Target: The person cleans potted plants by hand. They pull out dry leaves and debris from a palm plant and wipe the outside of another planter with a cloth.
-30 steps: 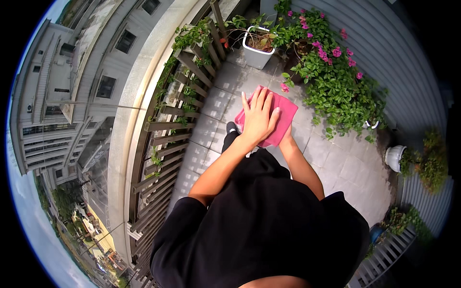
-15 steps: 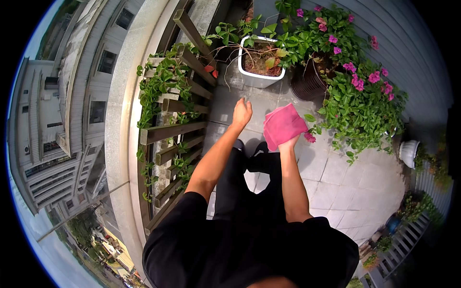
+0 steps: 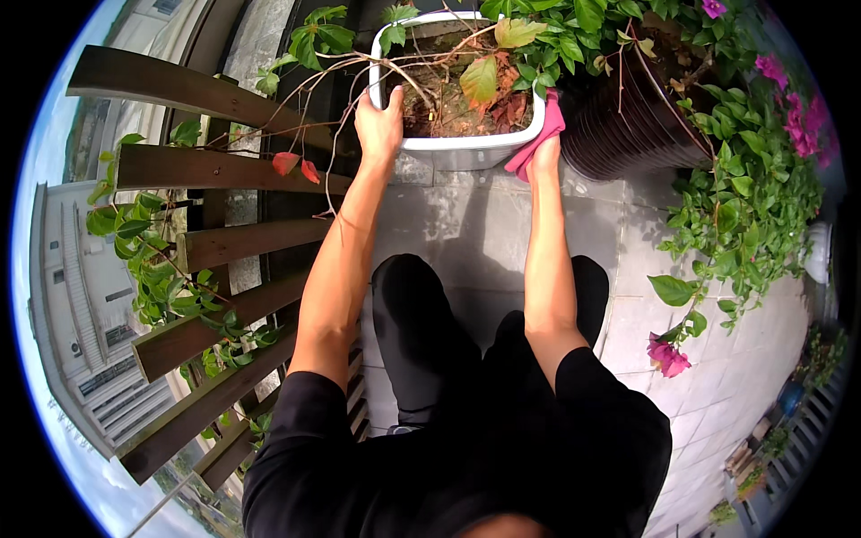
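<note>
A white square planter [image 3: 471, 145] stands on the paving in front of me, holding soil, dry leaves and thin vine stems. At its left rim, my left hand [image 3: 379, 130] grips the edge, thumb over the top and fingers down the outer side. My right hand [image 3: 544, 156] holds a folded pink cloth [image 3: 551, 121] against the planter's right corner. Part of the cloth lies between that hand and the planter, and most of the right fingers are hidden.
Beside the planter on the right is a dark brown ribbed pot [image 3: 623, 121] with trailing greenery and pink flowers [image 3: 668, 355]. Wooden fence slats [image 3: 233, 247] with climbing vine run along my left. Bare stems [image 3: 336, 134] reach from the planter toward the fence.
I have crouched closer to the planter. My left hand has gone from free in the air to its left rim; my right hand has brought the pink cloth forward to its right corner.
</note>
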Motion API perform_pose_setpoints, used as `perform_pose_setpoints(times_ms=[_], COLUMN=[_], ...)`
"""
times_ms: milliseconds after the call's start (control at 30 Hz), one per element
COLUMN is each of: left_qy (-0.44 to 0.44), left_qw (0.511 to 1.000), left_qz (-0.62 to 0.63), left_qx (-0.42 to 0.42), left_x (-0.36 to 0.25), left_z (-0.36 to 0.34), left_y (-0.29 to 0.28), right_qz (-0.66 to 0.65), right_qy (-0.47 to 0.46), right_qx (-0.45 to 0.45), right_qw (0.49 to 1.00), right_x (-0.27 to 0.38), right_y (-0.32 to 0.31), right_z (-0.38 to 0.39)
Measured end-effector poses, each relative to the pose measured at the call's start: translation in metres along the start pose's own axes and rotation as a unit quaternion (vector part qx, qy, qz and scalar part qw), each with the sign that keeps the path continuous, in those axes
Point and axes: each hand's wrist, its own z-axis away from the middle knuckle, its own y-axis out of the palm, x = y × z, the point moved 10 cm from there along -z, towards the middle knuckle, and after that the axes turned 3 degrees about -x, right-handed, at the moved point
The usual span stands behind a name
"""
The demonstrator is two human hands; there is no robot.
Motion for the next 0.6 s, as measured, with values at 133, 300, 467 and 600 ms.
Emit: perform_pose_setpoints(times_ms=[133,300,467,600], left_qy=[-0.016,-0.055,-0.042,-0.062], left_qw=[1.0,0.998,0.999,0.997], left_qz=[-0.014,-0.004,0.008,0.033], left_qx=[0.001,0.014,0.02,0.036], left_x=[0.002,-0.004,-0.01,-0.002], left_z=[0.006,0.009,0.011,0.011], left_y=[-0.011,-0.018,-0.004,-0.001], right_qz=[0.029,0.068,0.12,0.161], right_qy=[-0.101,-0.053,0.07,0.143], right_qx=[-0.018,0.019,0.058,0.034], right_qw=[0.994,0.996,0.989,0.976], right_x=[0.014,0.0,-0.034,-0.1], right_y=[0.037,0.014,-0.021,-0.061], right_z=[0.051,0.002,-0.087,-0.094])
